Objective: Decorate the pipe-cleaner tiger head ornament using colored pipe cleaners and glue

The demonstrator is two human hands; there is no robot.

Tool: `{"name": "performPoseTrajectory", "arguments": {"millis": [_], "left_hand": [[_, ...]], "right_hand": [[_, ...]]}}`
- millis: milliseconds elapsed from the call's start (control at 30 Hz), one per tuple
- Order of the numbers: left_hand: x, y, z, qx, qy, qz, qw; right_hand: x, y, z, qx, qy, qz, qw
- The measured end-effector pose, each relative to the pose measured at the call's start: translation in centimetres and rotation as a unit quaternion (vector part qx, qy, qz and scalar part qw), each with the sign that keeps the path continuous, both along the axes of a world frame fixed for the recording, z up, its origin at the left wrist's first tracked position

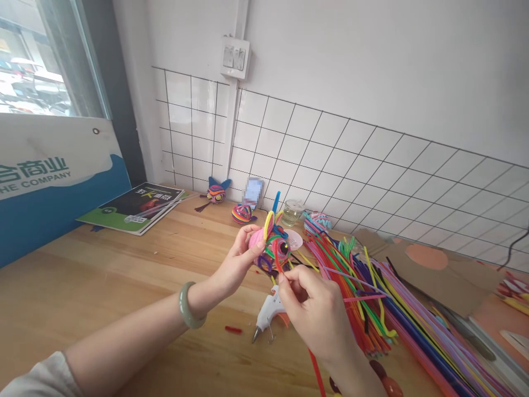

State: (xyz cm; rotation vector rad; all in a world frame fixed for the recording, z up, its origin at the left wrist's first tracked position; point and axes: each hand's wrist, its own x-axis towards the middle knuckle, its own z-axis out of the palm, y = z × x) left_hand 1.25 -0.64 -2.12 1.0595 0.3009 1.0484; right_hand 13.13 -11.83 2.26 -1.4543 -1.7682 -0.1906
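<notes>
My left hand [237, 262], with a green bangle on its wrist, is closed around a small pink ball wrapped in coloured pipe cleaners [270, 245], held above the wooden table [103, 286]. My right hand [314, 309] pinches a red pipe cleaner [278, 260] that loops up against the ball's front. A yellow and a blue pipe cleaner stick up from the ball's top.
A white glue gun [266, 314] lies under my hands. A big heap of coloured pipe cleaners [384, 298] spreads to the right, with brown cardboard [433, 264] behind. Two finished wrapped figures [217, 193], a glass jar [292, 212] and a magazine [136, 207] sit near the tiled wall.
</notes>
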Motion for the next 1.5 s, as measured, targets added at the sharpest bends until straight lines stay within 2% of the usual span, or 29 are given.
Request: {"name": "performPoseTrajectory", "arguments": {"millis": [367, 667, 800, 967, 1500], "left_hand": [[0.0, -0.6, 0.1, 0.006, 0.006, 0.003, 1.000], [0.0, -0.9, -0.1, -0.010, -0.007, -0.012, 1.000], [0.1, -1.0, -0.1, -0.029, -0.016, -0.017, 0.999], [0.1, -1.1, 0.0, -0.044, -0.023, -0.016, 0.999], [0.3, -1.7, 0.3, -0.057, -0.034, -0.015, 0.998]], "right_hand": [[-1.0, 0.0, 0.0, -0.006, -0.018, 0.004, 1.000], [-1.4, 0.2, -1.1, 0.020, -0.042, -0.015, 0.999], [-1.8, 0.3, -1.1, 0.031, -0.071, -0.009, 0.997], [-2.0, 0.5, -1.1, 0.018, -0.056, 0.008, 0.998], [-2.0, 0.6, -1.2, 0.025, -0.081, -0.011, 0.996]]}}
